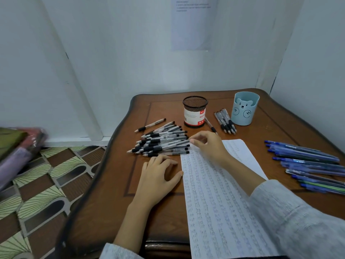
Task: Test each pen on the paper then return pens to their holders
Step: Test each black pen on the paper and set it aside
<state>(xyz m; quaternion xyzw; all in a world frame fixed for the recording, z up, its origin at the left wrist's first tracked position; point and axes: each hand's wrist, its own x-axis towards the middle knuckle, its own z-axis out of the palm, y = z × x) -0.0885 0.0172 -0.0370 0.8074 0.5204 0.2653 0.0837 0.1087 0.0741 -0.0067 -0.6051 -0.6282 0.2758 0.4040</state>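
My left hand (158, 176) rests loosely curled and empty on the brown wooden table (104, 202) at mid-frame. My right hand (207, 144) has its fingertips at the pile of clear black-grip pens (160, 143), just left of the written white paper sheet (214, 202). I cannot tell whether they pinch one.

Single head-worn wide-angle view, sitting above the near edge of the table (112, 202) and facing forward and down. Both hands are close, mid-frame: left hand (158, 176), right hand (209, 146), with forearms entering from the bottom edge. Beyond the fingertips are the mesh holder (195, 114) and blue holder (244, 109), then a wall (149, 53) corner filling the top half. Black pen pile (162, 143) lies just beyond the left fingers, with tiled floor (37, 184) far left of them. Blue pens (308, 165) are well right of the right fingers, cut by the frame edge. Paper (220, 212) runs from the fingers back to the bottom edge. Wall lines bow toward the edges.
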